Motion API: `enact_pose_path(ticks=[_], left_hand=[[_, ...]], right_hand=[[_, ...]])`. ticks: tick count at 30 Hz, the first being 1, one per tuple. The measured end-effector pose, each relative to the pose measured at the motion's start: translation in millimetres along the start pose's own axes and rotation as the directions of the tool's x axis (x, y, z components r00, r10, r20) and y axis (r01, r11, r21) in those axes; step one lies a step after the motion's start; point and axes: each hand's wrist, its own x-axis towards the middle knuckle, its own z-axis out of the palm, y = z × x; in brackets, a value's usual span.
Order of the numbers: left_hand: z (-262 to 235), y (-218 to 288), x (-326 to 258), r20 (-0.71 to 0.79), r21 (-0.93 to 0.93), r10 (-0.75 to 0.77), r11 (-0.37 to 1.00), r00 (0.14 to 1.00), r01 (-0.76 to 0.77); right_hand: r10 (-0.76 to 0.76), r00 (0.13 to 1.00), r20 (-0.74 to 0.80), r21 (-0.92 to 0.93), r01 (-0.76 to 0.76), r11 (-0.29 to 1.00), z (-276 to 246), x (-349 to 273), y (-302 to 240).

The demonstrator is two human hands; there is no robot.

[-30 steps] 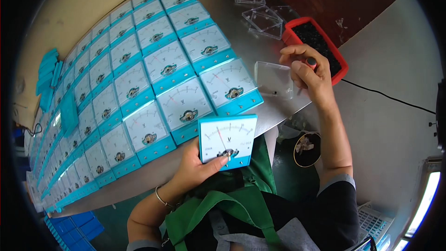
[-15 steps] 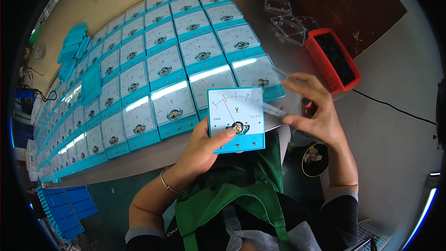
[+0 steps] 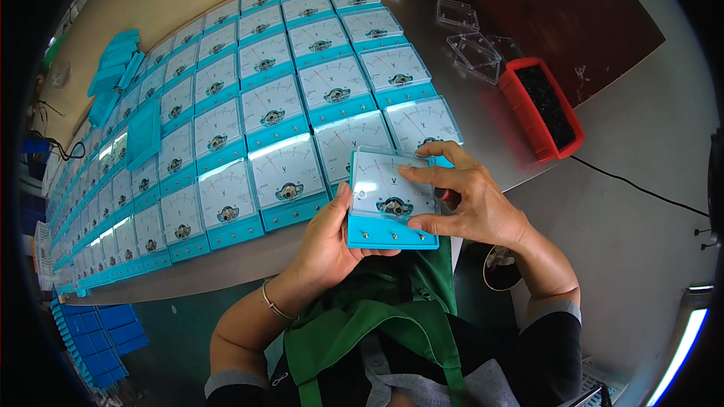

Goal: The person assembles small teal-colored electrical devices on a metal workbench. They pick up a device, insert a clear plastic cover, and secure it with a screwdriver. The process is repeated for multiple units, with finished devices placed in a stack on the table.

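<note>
A voltmeter with a turquoise base [image 3: 381,235] and a white dial rests in my left hand [image 3: 320,245], whose thumb lies along its left edge and whose fingers reach underneath. Over the dial sits a clear plastic cover [image 3: 369,169], slightly tilted in appearance; whether it is fully seated I cannot tell. My right hand [image 3: 483,200] grips the cover at its right side, thumb near the lower edge and fingers curled across the upper right. Part of the scale is hidden behind those fingers.
Rows of similar voltmeters [image 3: 260,105] cover the table up to the held one. Loose clear covers [image 3: 475,56] lie at the back right, beside a red bin [image 3: 541,109] of small black parts. Turquoise housings [image 3: 143,132] rest on the meters at left. Blue trays [image 3: 105,339] stand below.
My right hand has brought the clear cover leftward from beside the meter onto its dial. My left thumb has shifted from the dial's front to the left edge.
</note>
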Motion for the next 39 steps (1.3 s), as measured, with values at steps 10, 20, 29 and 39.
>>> enact_pose_path(ticks=[10, 20, 29, 39], left_hand=[[-2, -7, -3, -0.035, 0.331, 0.186, 0.929, 0.982, -0.164], [21, -8, -20, 0.065, 0.219, 0.103, 0.969, 0.993, -0.115], [20, -17, -28, 0.08, 0.202, 0.12, 0.97, 0.99, -0.134], [8, -12, -44, 0.116, 0.142, 0.207, 0.965, 0.971, -0.222]], right_hand=[[-0.145, 0.985, -0.089, -0.054, 0.141, 0.989, 10, -4, -8], [-0.007, 0.991, -0.132, 0.691, 0.097, 0.716, 65, -39, 12], [-0.023, 0.99, -0.138, 0.645, 0.108, 0.757, 76, -49, 13], [-0.044, 0.995, -0.088, 0.569, 0.086, 0.818, 76, -34, 0]])
